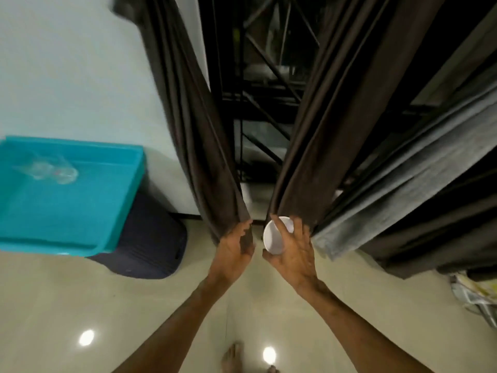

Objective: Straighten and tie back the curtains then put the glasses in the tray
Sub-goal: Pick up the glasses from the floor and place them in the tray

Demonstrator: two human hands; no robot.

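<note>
**Desk editor:** Where are the curtains in this one?

**Photographer:** Two dark brown panels hang on either side of a narrow gap. The left curtain [199,146] and the right curtain [317,146] slant in toward each other, and their lower ends nearly meet just above the hands.

**Desk editor:** And the hands?

**Photographer:** The left hand [234,246] is clamped on the bottom edge of the left curtain, with cloth pinched between thumb and fingers. The right hand [293,251] curls round a white round piece [274,238] and holds it against the foot of the right curtain. I cannot tell what the piece is. The two hands are near each other but apart.

**Desk editor:** The tray and glasses?

**Photographer:** A teal tray [129,189] sits well to the left on a dark stool [150,243] by the pale wall [67,76]. Clear glasses [51,170] lie in its far left part. They are blurred, so I cannot count them.

**Desk editor:** What else is in the frame?

**Photographer:** A black window grille [258,103] shows through the gap. A grey curtain [403,179] hangs just right of the brown one, with more dark cloth beyond it. Papers [476,297] are stacked at the right edge. The glossy beige floor [134,305] reflects two lights, and a bare foot [232,356] shows at the bottom.
</note>
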